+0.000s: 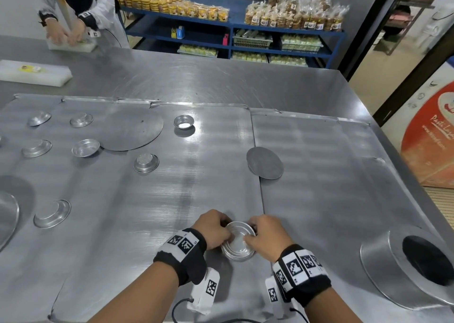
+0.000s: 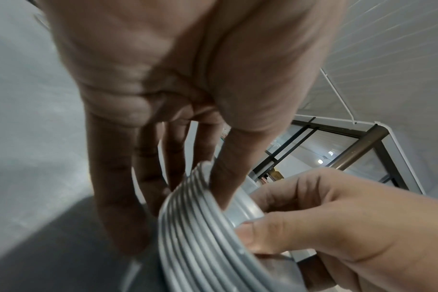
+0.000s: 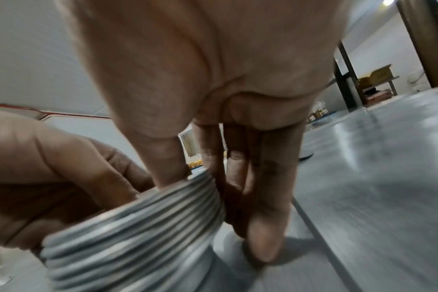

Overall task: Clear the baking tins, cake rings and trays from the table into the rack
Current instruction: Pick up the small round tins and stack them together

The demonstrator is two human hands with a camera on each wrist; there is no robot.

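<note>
Both hands closed on a nested stack of small round silver baking tins (image 1: 237, 242), rims ribbed one over another in the wrist views, near the front edge of the brushed steel table (image 1: 221, 81). Left hand (image 1: 213, 226) gripping the stack's left side, thumb laid over the top rim and fingers curled down behind it. Right hand (image 1: 266, 235) gripping the right side, thumb pressed on the rim, fingers wrapped along the far wall, tips down toward the metal sheet. Whether the stack sits on the sheet or hangs just above it: cannot tell. Underneath, flat aluminium baking trays (image 1: 319, 175) laid side by side across the table. Scattered on the left tray, well apart from the stack, more small round silver tins: one upright at the far middle (image 1: 183, 121), one overturned nearer in (image 1: 146, 163), one upright beside a large flat round metal disc (image 1: 137, 128), others overturned further left. A smaller grey oval disc (image 1: 264, 163) lying across the seam between two trays. At the right front corner, a tall silver cake ring (image 1: 403, 261) on its side, dark opening facing up. At the far left of the table, a second person's hands (image 1: 66, 36) pressing on a white block. Behind the table, a blue metal shelf unit (image 1: 231, 25) loaded with bagged baked goods.
</note>
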